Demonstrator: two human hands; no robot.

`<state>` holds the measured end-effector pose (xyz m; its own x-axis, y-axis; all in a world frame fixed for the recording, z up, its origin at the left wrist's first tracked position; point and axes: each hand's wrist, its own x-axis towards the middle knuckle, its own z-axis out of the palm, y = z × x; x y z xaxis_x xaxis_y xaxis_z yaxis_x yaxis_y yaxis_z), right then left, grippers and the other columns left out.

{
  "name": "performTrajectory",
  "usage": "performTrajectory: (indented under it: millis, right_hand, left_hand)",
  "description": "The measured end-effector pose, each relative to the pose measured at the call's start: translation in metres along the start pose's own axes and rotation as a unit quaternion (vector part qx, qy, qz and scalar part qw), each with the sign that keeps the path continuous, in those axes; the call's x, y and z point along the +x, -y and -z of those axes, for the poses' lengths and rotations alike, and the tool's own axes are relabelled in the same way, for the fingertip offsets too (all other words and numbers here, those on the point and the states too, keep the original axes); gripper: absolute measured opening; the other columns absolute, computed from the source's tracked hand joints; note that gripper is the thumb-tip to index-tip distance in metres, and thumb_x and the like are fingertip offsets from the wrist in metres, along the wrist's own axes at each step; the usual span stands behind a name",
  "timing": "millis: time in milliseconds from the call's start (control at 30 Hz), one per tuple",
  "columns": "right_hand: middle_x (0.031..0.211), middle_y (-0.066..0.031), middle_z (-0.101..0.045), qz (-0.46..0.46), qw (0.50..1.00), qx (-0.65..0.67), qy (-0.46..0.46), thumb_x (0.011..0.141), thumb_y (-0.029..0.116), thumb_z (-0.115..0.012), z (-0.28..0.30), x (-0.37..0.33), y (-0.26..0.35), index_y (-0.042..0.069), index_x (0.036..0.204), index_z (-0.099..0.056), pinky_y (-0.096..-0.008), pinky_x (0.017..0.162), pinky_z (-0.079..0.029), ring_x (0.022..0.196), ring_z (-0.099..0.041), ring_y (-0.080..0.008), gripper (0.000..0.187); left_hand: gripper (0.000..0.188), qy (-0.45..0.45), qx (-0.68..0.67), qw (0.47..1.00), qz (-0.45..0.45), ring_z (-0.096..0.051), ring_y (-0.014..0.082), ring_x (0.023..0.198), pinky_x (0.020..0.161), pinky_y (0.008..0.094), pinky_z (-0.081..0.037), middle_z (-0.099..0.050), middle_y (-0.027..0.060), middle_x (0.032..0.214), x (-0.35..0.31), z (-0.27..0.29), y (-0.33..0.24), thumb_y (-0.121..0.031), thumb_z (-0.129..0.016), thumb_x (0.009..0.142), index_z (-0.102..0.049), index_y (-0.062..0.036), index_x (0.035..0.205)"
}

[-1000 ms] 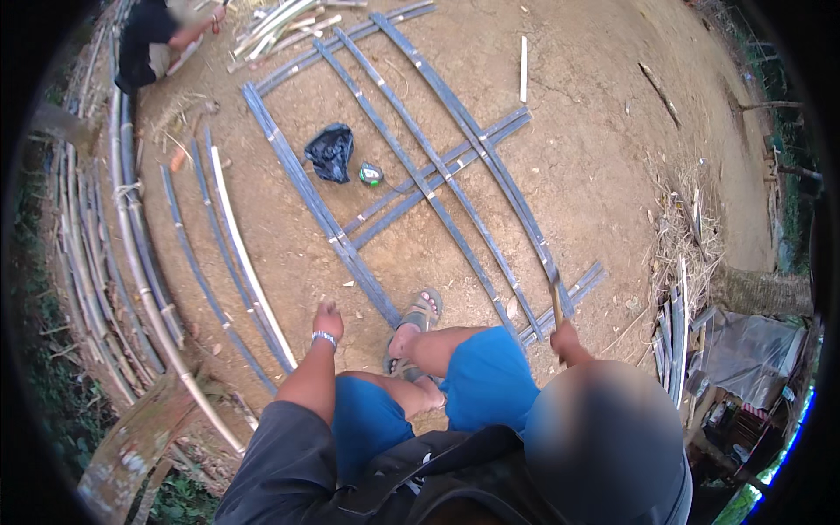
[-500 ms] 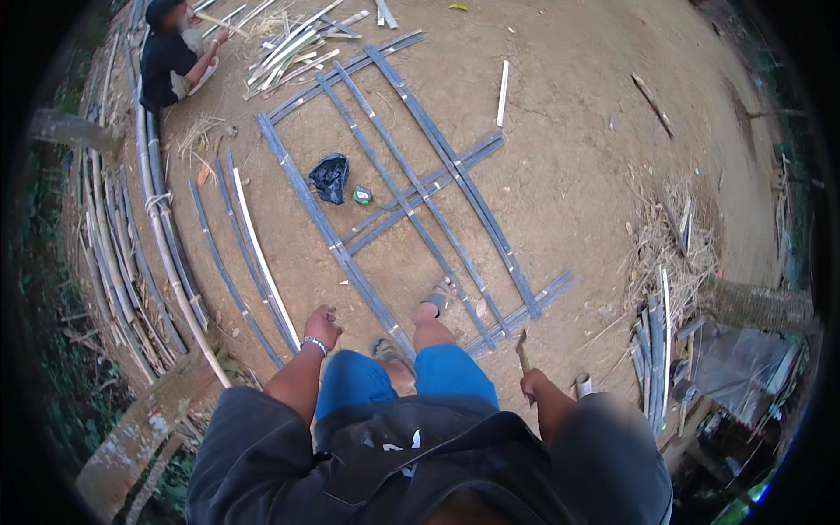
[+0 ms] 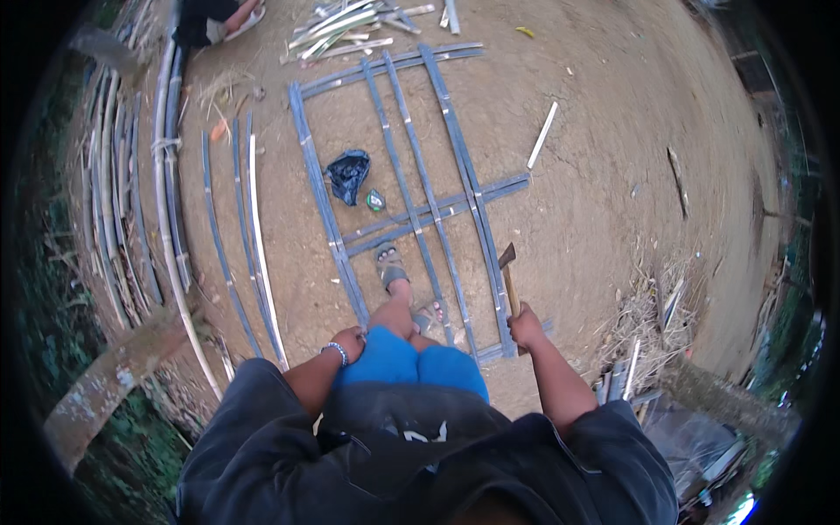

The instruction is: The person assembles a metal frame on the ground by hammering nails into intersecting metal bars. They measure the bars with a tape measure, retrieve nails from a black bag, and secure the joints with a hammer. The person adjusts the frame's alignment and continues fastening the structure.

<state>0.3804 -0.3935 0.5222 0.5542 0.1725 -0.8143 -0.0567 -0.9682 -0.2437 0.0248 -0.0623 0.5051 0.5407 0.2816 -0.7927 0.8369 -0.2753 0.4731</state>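
Note:
My right hand [image 3: 526, 328] is closed round the handle of a wooden-handled tool [image 3: 512, 284] with a dark wedge-shaped metal head pointing away from me. The tool is held above the near right part of a bamboo frame [image 3: 461, 127] lying on the ground. That frame has long dark poles crossed by split pieces at its far end, middle and near end. By my left thigh, my left hand [image 3: 350, 344], with a beaded bracelet at the wrist, has its fingers curled in. Whatever it may hold is hidden. My feet stand inside the frame, between its poles.
A black plastic bag [image 3: 348, 177] and a small green-and-black object [image 3: 375, 200] lie inside the frame. Split bamboo strips [image 3: 346, 28] are piled beyond it. Long bamboo poles [image 3: 164, 175] line the left. A person [image 3: 206, 17] crouches at far left; dry shavings [image 3: 652, 319] lie right.
I have stepped forward into the frame, and the view has turned. My right hand has brought the tool up and forward. My left hand has drawn back to my thigh, its fingers curling.

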Motion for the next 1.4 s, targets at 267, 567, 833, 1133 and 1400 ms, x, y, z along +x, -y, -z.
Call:
performTrajectory:
  millis: [267, 567, 833, 1133, 1400]
  right_hand:
    - [0.121, -0.0332, -0.066, 0.002, 0.966, -0.258, 0.003, 0.089, 0.016, -0.056, 0.126, 0.088, 0.051, -0.001, 0.14, -0.049, -0.0502, 0.099, -0.052, 0.115, -0.064, -0.046, 0.054]
    - [0.101, -0.0243, -0.071, 0.117, 0.979, -0.167, -0.004, 0.099, 0.026, -0.06, 0.257, 0.185, 0.055, 0.001, 0.136, -0.051, -0.0461, 0.086, -0.054, 0.096, -0.071, -0.0368, 0.045]
    - [0.112, -0.0312, -0.069, 0.161, 0.954, -0.247, 0.044, 0.101, 0.029, -0.056, 0.36, 0.303, 0.001, 0.002, 0.136, -0.051, -0.052, 0.092, -0.053, 0.107, -0.067, -0.0466, 0.045]
    - [0.113, -0.0347, -0.067, 0.107, 0.917, -0.383, 0.015, 0.1, 0.024, -0.05, 0.424, 0.409, -0.029, -0.001, 0.135, -0.043, -0.0556, 0.093, -0.052, 0.108, -0.065, -0.0499, 0.043]
    - [0.127, -0.0329, -0.061, 0.302, 0.885, -0.351, -0.044, 0.091, 0.011, -0.051, 0.327, 0.502, 0.065, 0.003, 0.15, -0.034, -0.0551, 0.099, -0.049, 0.117, -0.061, -0.0488, 0.062]
  left_hand:
    - [0.041, -0.021, -0.063, 0.992, 0.108, -0.069, 0.0393, 0.105, 0.097, 0.0441, -0.052, -0.073, 0.0233, 0.111, 0.018, 0.023, -0.048, -0.038, -0.055, 0.1, -0.073, -0.0033, 0.113]
    - [0.042, -0.117, -0.1, 0.975, 0.161, -0.07, 0.0375, 0.103, 0.092, 0.0432, -0.054, -0.073, 0.0222, 0.108, 0.048, -0.012, -0.152, -0.037, -0.065, 0.096, -0.069, -0.0003, 0.116]
    - [0.036, -0.239, -0.305, 0.865, 0.319, -0.072, 0.0221, 0.097, 0.088, 0.0346, -0.055, -0.075, 0.0167, 0.104, 0.051, -0.14, -0.312, -0.03, -0.07, 0.096, -0.069, 0.0005, 0.115]
    - [0.039, -0.292, -0.439, 0.831, 0.175, -0.071, 0.0215, 0.104, 0.093, 0.0329, -0.055, -0.074, 0.0131, 0.107, 0.164, -0.271, -0.399, -0.025, -0.071, 0.096, -0.064, 0.0029, 0.122]
    - [0.042, -0.255, -0.474, 0.809, 0.237, -0.071, 0.0244, 0.11, 0.098, 0.0343, -0.054, -0.073, 0.0168, 0.118, 0.283, -0.309, -0.396, -0.026, -0.072, 0.096, -0.062, 0.004, 0.123]
